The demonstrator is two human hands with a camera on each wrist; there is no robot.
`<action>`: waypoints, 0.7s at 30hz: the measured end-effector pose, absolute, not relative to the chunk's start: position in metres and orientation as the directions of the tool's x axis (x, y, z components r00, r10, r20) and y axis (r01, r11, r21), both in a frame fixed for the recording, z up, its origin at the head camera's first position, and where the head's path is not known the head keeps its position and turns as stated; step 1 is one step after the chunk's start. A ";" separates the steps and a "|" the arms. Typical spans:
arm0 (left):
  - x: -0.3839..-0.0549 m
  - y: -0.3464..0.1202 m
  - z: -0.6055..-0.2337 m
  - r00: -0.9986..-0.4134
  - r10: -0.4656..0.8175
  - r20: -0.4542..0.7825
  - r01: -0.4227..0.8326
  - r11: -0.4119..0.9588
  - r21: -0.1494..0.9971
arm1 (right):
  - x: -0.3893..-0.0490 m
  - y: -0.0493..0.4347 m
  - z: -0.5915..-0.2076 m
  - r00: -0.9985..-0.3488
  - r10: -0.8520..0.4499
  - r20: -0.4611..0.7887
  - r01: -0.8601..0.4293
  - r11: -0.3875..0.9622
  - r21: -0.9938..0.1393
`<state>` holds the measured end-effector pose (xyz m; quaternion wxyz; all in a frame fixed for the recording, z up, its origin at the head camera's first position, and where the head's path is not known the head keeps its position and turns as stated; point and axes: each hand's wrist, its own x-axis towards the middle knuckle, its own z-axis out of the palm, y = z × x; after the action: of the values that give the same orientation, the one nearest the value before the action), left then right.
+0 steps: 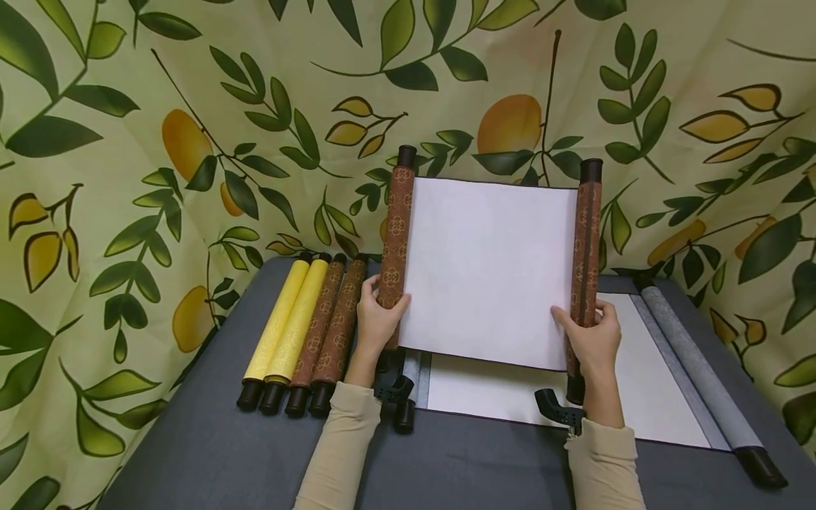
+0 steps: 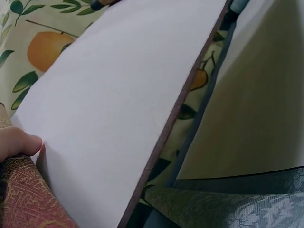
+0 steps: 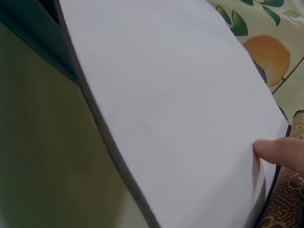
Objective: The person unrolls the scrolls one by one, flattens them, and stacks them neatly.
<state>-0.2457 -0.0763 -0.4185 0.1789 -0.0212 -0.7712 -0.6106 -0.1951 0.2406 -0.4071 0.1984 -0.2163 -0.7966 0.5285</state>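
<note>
A brown patterned hanging scroll (image 1: pixel 489 273), partly unrolled to a blank white sheet, is held up off the table in both hands. My left hand (image 1: pixel 377 319) grips its left roll (image 1: pixel 397 234), thumb on the edge of the sheet. The right hand (image 1: pixel 596 340) holds the right roll (image 1: pixel 588 241) in the same way, its thumb (image 3: pixel 278 153) lying on the paper in the right wrist view. Dark knobs cap both rolls. Below and behind lies a second scroll (image 1: pixel 656 382), grey-blue bordered and spread open, partly hidden by the raised one.
On the left of the dark grey table (image 1: pixel 210 439) several rolled scrolls lie side by side: yellow ones (image 1: pixel 277 319) and brown ones (image 1: pixel 341 319). The grey-blue scroll's thick roll (image 1: pixel 701 368) runs along the right side. A leaf-and-fruit patterned cloth (image 1: pixel 255 106) hangs behind the table.
</note>
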 end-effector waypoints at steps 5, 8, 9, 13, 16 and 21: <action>-0.247 -0.080 -0.419 -0.938 -0.156 0.310 0.262 0.265 0.928 | -0.195 0.243 -0.409 -0.823 0.558 0.105 0.130 0.364 -0.922; -0.248 -0.082 -0.420 -0.935 -0.140 0.327 0.284 0.262 0.922 | -0.195 0.244 -0.409 -0.819 0.559 0.133 0.109 0.379 -0.919; -0.249 -0.084 -0.421 -0.933 -0.137 0.333 0.290 0.262 0.921 | -0.195 0.244 -0.409 -0.816 0.560 0.142 0.103 0.383 -0.918; -0.250 -0.087 -0.421 -0.928 -0.134 0.349 0.302 0.279 0.911 | -0.196 0.244 -0.409 -0.805 0.568 0.170 0.084 0.392 -0.916; -0.249 -0.089 -0.419 -0.929 -0.137 0.343 0.295 0.286 0.912 | -0.196 0.245 -0.409 -0.806 0.568 0.170 0.084 0.393 -0.916; -0.248 -0.092 -0.417 -0.937 -0.123 0.328 0.284 0.281 0.917 | -0.195 0.248 -0.407 -0.825 0.548 0.140 0.116 0.405 -0.907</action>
<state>-0.2481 -0.0922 -0.4175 0.1704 -0.0513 -0.7819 -0.5975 -0.1945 0.2476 -0.4070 0.2138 -0.2047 -0.8105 0.5054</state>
